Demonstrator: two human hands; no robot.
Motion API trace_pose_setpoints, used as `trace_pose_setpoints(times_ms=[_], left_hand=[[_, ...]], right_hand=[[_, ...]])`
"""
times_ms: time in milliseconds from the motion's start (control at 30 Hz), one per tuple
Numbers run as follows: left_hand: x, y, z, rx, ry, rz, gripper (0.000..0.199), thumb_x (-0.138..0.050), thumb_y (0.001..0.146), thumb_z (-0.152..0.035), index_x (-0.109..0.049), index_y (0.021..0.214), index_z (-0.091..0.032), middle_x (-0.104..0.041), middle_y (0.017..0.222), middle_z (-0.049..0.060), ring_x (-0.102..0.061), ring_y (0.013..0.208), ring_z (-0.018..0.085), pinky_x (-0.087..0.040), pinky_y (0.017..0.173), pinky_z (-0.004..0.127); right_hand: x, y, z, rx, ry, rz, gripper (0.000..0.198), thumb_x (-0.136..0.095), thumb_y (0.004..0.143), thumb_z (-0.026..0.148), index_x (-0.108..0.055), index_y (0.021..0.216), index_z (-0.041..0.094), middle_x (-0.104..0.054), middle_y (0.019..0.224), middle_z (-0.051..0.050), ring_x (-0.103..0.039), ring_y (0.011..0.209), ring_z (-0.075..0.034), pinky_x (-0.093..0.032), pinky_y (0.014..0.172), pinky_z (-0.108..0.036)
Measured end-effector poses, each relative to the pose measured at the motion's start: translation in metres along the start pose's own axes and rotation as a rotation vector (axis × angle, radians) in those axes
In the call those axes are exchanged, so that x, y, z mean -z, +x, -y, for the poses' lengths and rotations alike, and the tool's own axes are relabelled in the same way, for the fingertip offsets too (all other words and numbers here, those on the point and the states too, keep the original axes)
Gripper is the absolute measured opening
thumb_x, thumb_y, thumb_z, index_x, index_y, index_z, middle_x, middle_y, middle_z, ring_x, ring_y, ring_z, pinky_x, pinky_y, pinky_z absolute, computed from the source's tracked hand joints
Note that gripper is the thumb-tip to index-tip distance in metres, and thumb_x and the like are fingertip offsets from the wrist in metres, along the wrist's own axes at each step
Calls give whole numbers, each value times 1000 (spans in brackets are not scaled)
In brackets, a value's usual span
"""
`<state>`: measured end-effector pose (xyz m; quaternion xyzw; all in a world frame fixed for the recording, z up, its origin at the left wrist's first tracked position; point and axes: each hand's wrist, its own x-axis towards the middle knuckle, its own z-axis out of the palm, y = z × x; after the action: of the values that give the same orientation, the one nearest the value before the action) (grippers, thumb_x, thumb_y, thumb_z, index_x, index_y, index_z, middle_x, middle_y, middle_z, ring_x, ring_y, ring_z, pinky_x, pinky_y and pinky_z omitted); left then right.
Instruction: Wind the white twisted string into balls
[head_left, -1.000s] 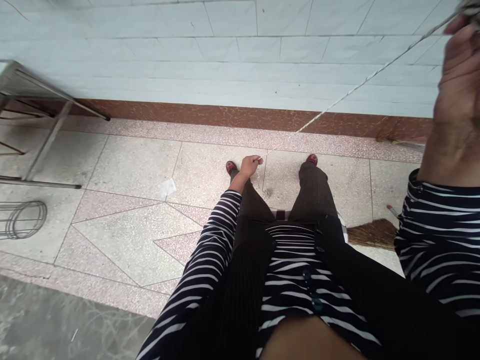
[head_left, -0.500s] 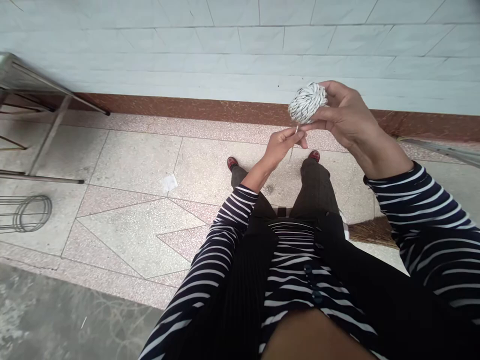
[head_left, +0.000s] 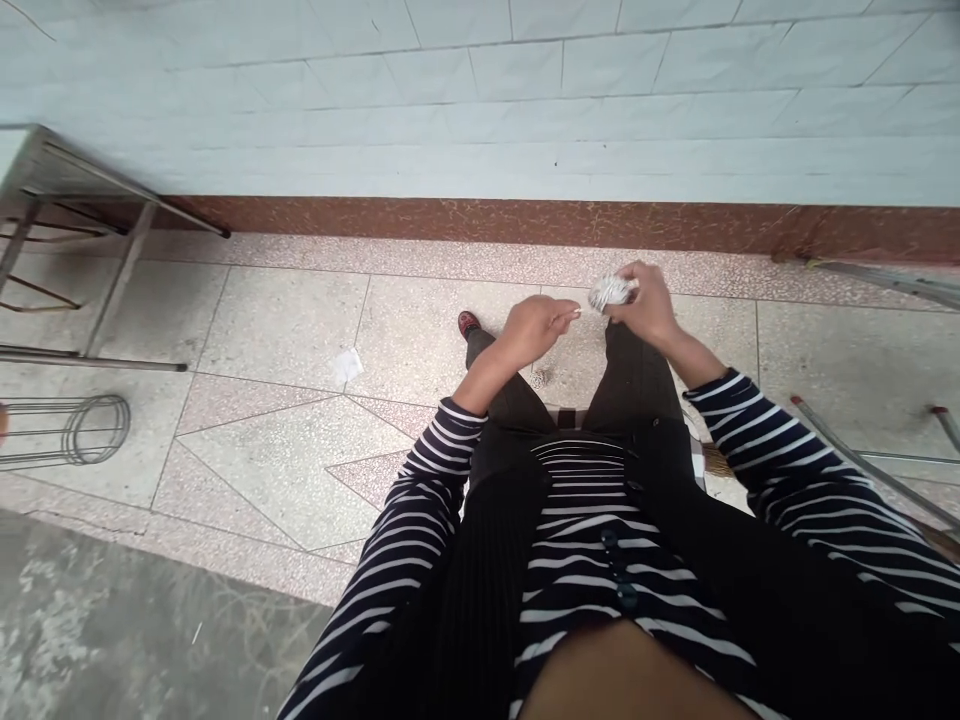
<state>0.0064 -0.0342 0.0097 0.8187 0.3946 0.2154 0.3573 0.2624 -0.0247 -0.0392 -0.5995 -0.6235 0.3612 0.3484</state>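
A ball of white twisted cord [head_left: 610, 291], with dark flecks in it, is gripped by the fingers of my right hand [head_left: 649, 312], out in front of my knees. Just left of it, my left hand [head_left: 536, 328] is closed in a pinch, and a short bit of pale cord shows at its fingertips. A small gap separates the two hands; any strand running across it is too fine to make out. On the floor between my legs lies a small coil of similar cord [head_left: 539, 379].
Left stands a metal-framed table [head_left: 112, 280], with a round wire frame [head_left: 96, 428] on the floor below it. White paper [head_left: 349, 366] lies on the tiles. Metal legs [head_left: 862, 460] and a broom [head_left: 718, 460] are at the right. A tiled wall [head_left: 480, 130] runs ahead.
My right hand has brought the ball lower and closer to my knees. My left hand has dropped slightly and shifted left, away from the ball.
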Motion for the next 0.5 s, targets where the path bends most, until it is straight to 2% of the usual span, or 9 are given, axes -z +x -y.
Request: trace_pose_setpoints(times_ms=[33, 100, 167, 233, 300, 400, 500], left_hand=[[6, 5, 3, -14, 35, -27, 41, -52, 112, -37, -62, 76, -20, -68, 75, 2, -62, 78, 18, -45, 83, 32], [11, 15, 13, -28, 60, -44, 41, -52, 112, -37, -62, 76, -20, -67, 75, 2, -61, 78, 19, -45, 83, 32], [8, 24, 24, -26, 18, -35, 41, -52, 112, -37, -63, 77, -20, -69, 77, 3, -63, 79, 19, -46, 84, 31], [-3, 28, 34, 1, -65, -38, 39, -51, 112, -37, -67, 81, -19, -73, 84, 4, -66, 84, 19, -47, 86, 31], [-18, 28, 41, 53, -141, -46, 37, -51, 111, -36, -71, 86, -18, -77, 90, 5, -69, 89, 19, -48, 87, 30], [-39, 22, 48, 127, -202, -19, 34, -54, 109, -33, -73, 87, -17, -78, 92, 5, -70, 91, 19, -48, 90, 30], [-50, 13, 48, 169, -260, 39, 34, -57, 107, -34, -74, 85, -16, -77, 90, 4, -69, 88, 17, -47, 89, 29]], right_hand=[[-9, -13, 2, -108, 127, 9, 50, -93, 67, 34, -60, 103, 25, -64, 109, -7, -66, 99, -26, -66, 72, -39], [-23, -38, 13, -276, 408, 155, 52, -96, 59, 35, -62, 98, 25, -67, 101, -4, -66, 86, -22, -66, 65, -36], [-26, -55, 28, -362, 656, 269, 56, -98, 58, 35, -65, 101, 25, -70, 101, -2, -70, 85, -21, -69, 69, -36], [-20, -63, 43, -388, 827, 309, 58, -100, 59, 33, -67, 106, 25, -73, 104, -2, -75, 89, -22, -71, 74, -37], [-6, -61, 56, -367, 912, 286, 62, -101, 60, 31, -67, 111, 26, -75, 110, -3, -78, 92, -24, -73, 75, -38], [18, -41, 65, -264, 913, 162, 68, -104, 59, 31, -67, 115, 27, -77, 117, -4, -80, 92, -25, -73, 74, -37], [28, -7, 58, -155, 826, -23, 61, -101, 67, 45, -65, 112, 26, -76, 112, -6, -77, 84, -21, -70, 67, -34]])
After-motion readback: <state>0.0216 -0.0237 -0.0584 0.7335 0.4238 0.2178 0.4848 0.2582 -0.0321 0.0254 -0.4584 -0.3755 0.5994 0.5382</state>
